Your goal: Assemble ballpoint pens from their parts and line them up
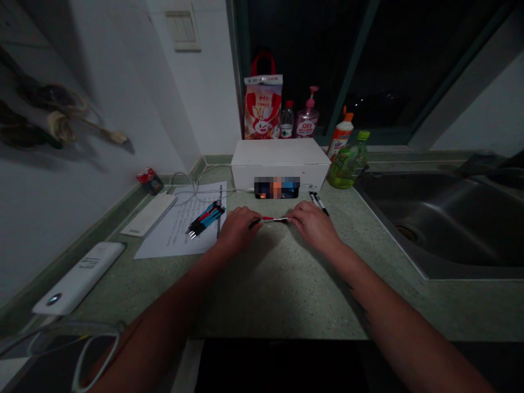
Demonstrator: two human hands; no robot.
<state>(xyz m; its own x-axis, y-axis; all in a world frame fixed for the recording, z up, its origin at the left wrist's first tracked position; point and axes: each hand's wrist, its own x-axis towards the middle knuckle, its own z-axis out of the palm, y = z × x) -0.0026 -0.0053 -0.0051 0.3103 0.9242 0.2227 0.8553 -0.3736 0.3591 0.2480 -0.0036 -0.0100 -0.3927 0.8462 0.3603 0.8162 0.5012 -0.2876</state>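
Note:
Above the middle of the counter, my left hand (238,230) and my right hand (315,226) face each other with pinched fingers. Between them runs a slim pen (268,219) with red, white and black sections, lying level. Its black end pokes out at the left fingertips, and the right fingers grip the other end. Whether it is one piece or several parts I cannot tell. Left of my left hand, several blue, black and red pens (207,219) lie bunched on a printed sheet (164,240). Two black-and-white pens (319,203) rest just beyond my right hand.
A phone (277,188) leans on a white box (280,155). Behind stand a red bag (263,109) and bottles; a green bottle (350,164) is beside the sink (450,218). At left lie a white power bank (79,278), a white slab (149,214) and cables.

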